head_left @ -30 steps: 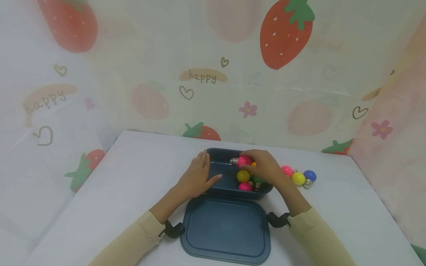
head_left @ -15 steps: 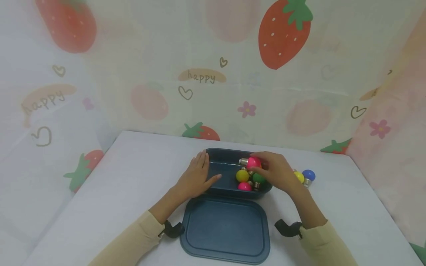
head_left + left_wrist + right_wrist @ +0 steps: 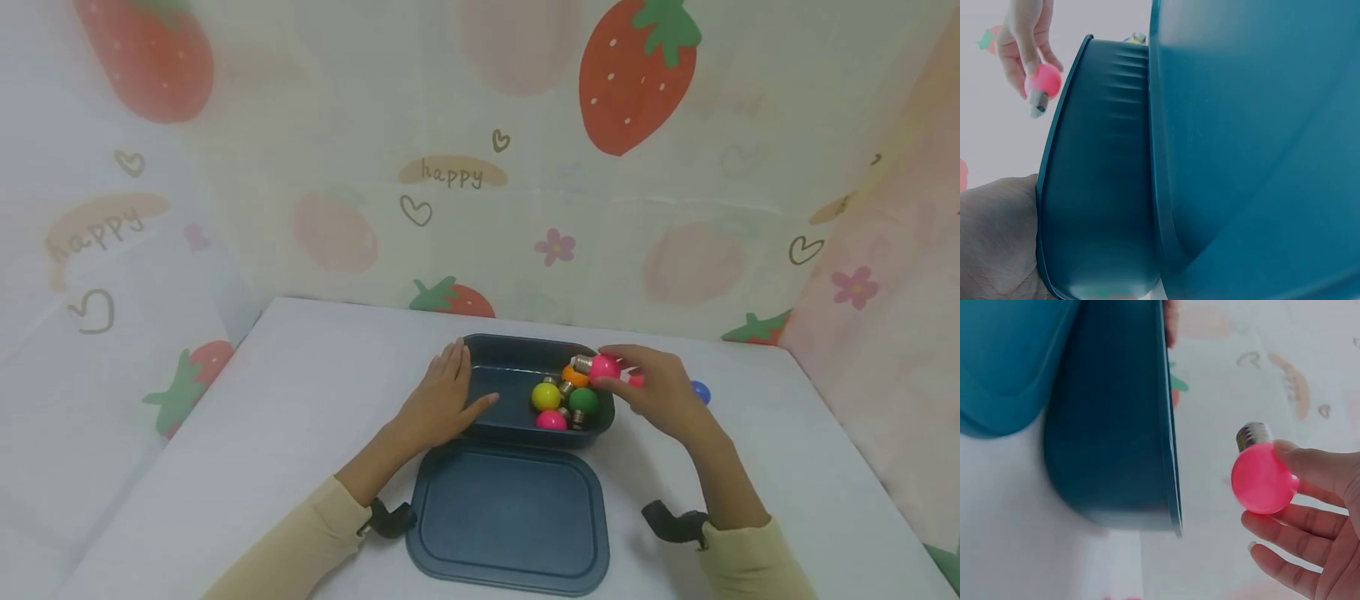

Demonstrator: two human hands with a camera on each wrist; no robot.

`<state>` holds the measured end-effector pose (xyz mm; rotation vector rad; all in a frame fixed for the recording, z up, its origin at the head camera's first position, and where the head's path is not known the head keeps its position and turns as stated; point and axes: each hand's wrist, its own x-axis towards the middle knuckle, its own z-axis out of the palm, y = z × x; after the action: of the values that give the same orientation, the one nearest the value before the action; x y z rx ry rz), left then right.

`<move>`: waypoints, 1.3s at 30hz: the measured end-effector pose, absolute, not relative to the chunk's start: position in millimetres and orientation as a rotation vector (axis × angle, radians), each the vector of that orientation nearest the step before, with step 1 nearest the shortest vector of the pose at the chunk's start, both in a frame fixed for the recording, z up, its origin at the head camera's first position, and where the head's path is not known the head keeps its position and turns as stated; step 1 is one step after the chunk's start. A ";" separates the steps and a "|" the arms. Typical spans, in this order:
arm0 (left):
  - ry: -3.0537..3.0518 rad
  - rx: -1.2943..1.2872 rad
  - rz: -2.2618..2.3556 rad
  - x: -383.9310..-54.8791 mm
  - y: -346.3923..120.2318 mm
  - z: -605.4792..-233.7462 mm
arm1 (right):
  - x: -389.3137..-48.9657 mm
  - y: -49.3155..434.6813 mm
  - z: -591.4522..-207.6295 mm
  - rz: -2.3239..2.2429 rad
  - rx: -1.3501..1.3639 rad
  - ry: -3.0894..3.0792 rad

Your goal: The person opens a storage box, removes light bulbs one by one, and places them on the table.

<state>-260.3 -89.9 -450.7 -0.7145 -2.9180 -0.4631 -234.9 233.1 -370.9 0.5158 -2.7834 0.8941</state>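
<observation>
My right hand (image 3: 658,392) pinches a pink light bulb (image 3: 604,368) between thumb and fingertips, over the right end of the dark blue box (image 3: 501,392). In the right wrist view this bulb (image 3: 1263,480) has its metal screw base pointing up, away from the palm. My left hand (image 3: 438,400) rests against the box's left end, fingers straight and thumb stretched over the near rim. Inside the box's right half lie a yellow bulb (image 3: 546,397), a green bulb (image 3: 583,401), an orange bulb (image 3: 574,376) and another pink bulb (image 3: 552,421).
A matching blue lid (image 3: 510,521) lies flat in front of the box on the white table (image 3: 300,442). A blue bulb (image 3: 701,392) shows behind my right hand, which hides other bulbs there. A strawberry-printed sheet (image 3: 457,233) stands behind the table.
My right hand has moved to the right with the pink bulb, from above the box's middle to its right end. The orange bulb has come into clear view. My left hand has stayed put.
</observation>
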 end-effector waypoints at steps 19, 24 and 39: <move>-2.923 -0.710 -0.478 -257.8 -88.4 -447.5 | -233.3 292.2 -360.4 0.874 0.333 -2.812; -2.904 -0.723 -0.473 -259.0 -88.0 -448.3 | -235.8 305.7 -363.6 0.857 0.319 -2.822; -2.933 -0.708 -0.474 -260.4 -88.1 -449.0 | -232.4 344.9 -361.7 0.834 0.256 -2.843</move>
<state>-260.4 -88.1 -449.0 -0.7085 -2.9332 -0.4739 -232.4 344.9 -361.7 0.2556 -2.8433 0.8342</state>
